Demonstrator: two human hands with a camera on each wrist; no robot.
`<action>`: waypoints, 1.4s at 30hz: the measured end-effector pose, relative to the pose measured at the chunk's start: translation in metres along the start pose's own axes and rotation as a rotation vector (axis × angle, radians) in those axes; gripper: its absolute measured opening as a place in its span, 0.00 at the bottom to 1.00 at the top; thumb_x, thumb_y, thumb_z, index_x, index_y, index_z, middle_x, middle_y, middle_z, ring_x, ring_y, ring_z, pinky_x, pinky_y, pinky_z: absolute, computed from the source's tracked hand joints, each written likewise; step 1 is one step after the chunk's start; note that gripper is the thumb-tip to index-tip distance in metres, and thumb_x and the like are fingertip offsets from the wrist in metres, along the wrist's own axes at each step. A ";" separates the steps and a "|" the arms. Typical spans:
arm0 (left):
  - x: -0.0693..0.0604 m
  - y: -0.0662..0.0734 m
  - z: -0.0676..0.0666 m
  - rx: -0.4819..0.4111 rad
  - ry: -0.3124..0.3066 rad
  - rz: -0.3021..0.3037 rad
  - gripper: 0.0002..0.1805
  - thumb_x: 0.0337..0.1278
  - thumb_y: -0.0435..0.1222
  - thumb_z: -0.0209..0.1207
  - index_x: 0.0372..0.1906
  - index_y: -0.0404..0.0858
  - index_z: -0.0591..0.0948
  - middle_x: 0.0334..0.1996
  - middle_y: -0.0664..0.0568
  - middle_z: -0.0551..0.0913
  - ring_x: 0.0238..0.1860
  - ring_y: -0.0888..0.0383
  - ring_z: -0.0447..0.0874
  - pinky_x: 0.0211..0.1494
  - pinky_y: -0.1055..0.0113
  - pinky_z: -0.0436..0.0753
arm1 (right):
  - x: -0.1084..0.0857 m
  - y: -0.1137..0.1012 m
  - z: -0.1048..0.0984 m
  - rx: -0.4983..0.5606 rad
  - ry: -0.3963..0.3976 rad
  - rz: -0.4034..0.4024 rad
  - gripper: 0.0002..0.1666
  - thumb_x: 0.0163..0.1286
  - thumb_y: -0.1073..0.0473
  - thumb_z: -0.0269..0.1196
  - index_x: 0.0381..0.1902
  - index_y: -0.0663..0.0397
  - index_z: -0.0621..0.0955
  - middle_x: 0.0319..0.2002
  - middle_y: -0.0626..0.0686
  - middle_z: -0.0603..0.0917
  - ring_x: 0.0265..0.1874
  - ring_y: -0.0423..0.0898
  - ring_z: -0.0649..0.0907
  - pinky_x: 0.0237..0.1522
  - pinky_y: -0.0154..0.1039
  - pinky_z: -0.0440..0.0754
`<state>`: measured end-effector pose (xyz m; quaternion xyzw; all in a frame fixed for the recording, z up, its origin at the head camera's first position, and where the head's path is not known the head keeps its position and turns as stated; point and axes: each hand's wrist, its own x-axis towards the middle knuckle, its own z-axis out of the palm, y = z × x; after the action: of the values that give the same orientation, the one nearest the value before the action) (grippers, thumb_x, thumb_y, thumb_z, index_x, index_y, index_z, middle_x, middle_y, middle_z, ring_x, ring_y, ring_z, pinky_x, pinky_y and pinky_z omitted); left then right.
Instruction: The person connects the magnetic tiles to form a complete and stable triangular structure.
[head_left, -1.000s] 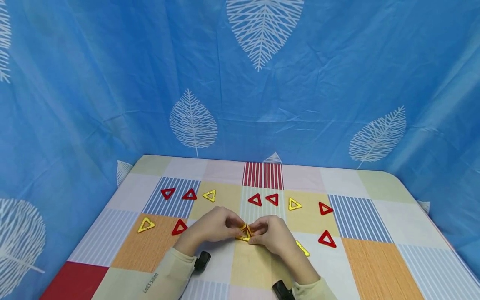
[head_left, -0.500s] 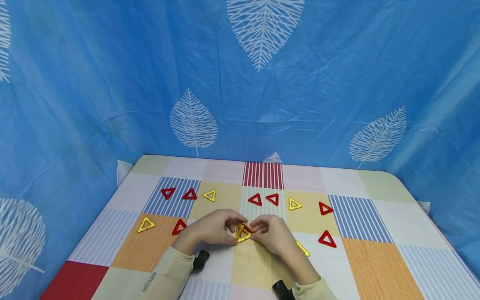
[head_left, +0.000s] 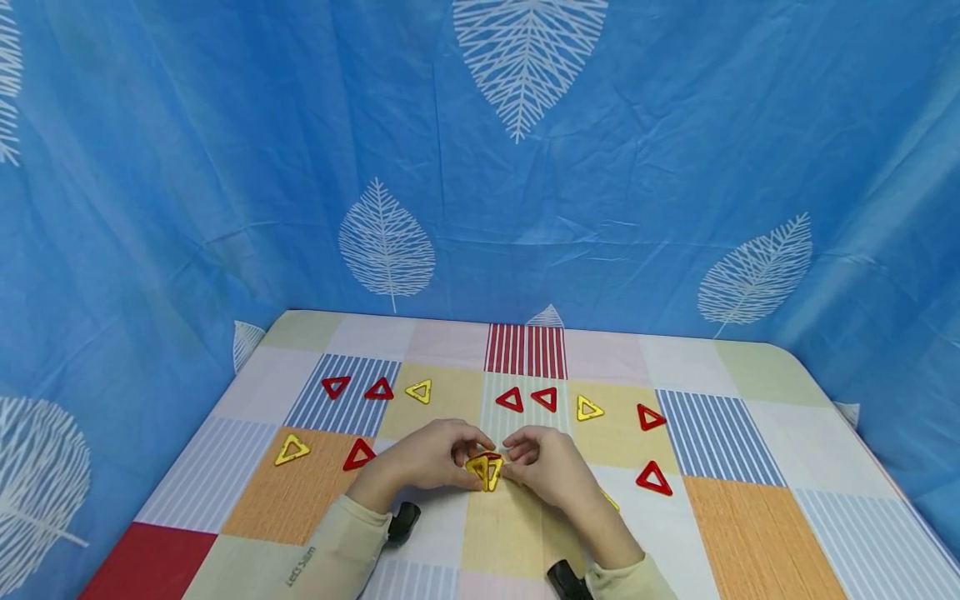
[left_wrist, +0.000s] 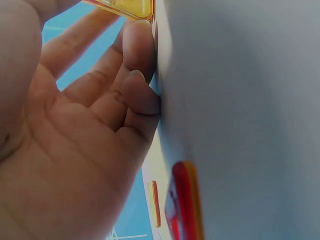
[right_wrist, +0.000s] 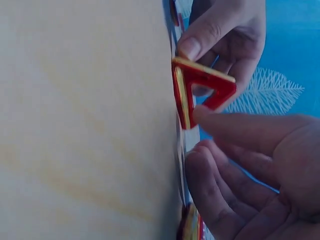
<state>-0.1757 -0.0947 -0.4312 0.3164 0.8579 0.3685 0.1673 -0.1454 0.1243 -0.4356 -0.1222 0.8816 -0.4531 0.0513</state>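
Red and yellow triangular magnetic tiles (head_left: 486, 472), joined at angles into a small pyramid-like shape, stand on the patterned cloth between the two hands. My left hand (head_left: 431, 454) holds them from the left, thumb at the near side and fingers curved behind. The right wrist view gives a closer look at the tiles (right_wrist: 212, 82), red inside with yellow edges. There, my right hand (right_wrist: 250, 175) touches a tile with its thumb tip, while its other visible fingers curl loosely, apart from it. In the left wrist view, only a yellow tile edge (left_wrist: 132, 6) shows beyond the fingers.
Several loose triangles lie around: a red tile (head_left: 359, 455) and yellow tile (head_left: 292, 450) at left, red tiles (head_left: 510, 400) behind, and a red tile (head_left: 655, 478) at right. One yellow tile (head_left: 612, 500) is partly hidden by the right forearm. A blue curtain (head_left: 637, 167) hangs behind.
The joined tiles have turned and folded to a narrower shape, with two yellow faces toward me. My right fingers have loosened and lifted slightly away; the left hand stays close by.
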 end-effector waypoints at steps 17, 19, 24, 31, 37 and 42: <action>-0.002 0.003 0.001 -0.008 -0.013 -0.061 0.18 0.52 0.36 0.75 0.50 0.44 0.86 0.33 0.56 0.76 0.31 0.62 0.72 0.36 0.66 0.74 | -0.006 0.001 -0.044 -0.030 -0.048 0.164 0.28 0.44 0.63 0.83 0.46 0.53 0.87 0.43 0.48 0.86 0.40 0.46 0.83 0.42 0.44 0.81; -0.002 0.003 0.001 -0.013 -0.015 -0.066 0.18 0.52 0.36 0.75 0.50 0.44 0.86 0.33 0.56 0.76 0.31 0.62 0.72 0.36 0.66 0.74 | -0.007 0.002 -0.049 -0.040 -0.052 0.177 0.30 0.43 0.63 0.84 0.47 0.53 0.86 0.44 0.48 0.86 0.40 0.46 0.83 0.43 0.45 0.81; -0.001 0.003 0.001 -0.015 -0.017 -0.071 0.18 0.53 0.36 0.74 0.50 0.44 0.86 0.34 0.56 0.76 0.31 0.61 0.72 0.36 0.66 0.74 | -0.008 0.005 -0.055 -0.065 -0.065 0.206 0.33 0.39 0.61 0.86 0.46 0.52 0.86 0.44 0.46 0.85 0.41 0.46 0.82 0.45 0.46 0.80; -0.002 0.002 0.001 -0.009 -0.023 -0.068 0.18 0.53 0.37 0.74 0.50 0.44 0.85 0.33 0.57 0.76 0.31 0.62 0.72 0.35 0.67 0.75 | -0.007 0.009 -0.052 -0.121 -0.078 0.209 0.29 0.39 0.58 0.86 0.42 0.51 0.87 0.36 0.46 0.83 0.37 0.45 0.79 0.42 0.44 0.78; -0.002 0.002 0.001 0.000 -0.022 -0.080 0.18 0.52 0.38 0.75 0.49 0.44 0.85 0.33 0.57 0.76 0.31 0.62 0.72 0.35 0.68 0.74 | -0.005 0.013 -0.046 -0.111 -0.089 0.207 0.26 0.41 0.60 0.85 0.40 0.53 0.86 0.33 0.48 0.79 0.34 0.46 0.76 0.40 0.42 0.76; -0.001 0.002 0.002 -0.003 -0.019 -0.078 0.18 0.52 0.37 0.75 0.48 0.43 0.85 0.32 0.57 0.76 0.31 0.62 0.72 0.35 0.68 0.74 | -0.005 0.014 -0.045 -0.122 -0.092 0.199 0.24 0.41 0.60 0.85 0.37 0.53 0.85 0.32 0.48 0.78 0.34 0.45 0.75 0.39 0.42 0.75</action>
<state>-0.1730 -0.0932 -0.4309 0.2859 0.8674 0.3601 0.1900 -0.1517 0.1688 -0.4214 -0.0575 0.9120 -0.3851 0.1289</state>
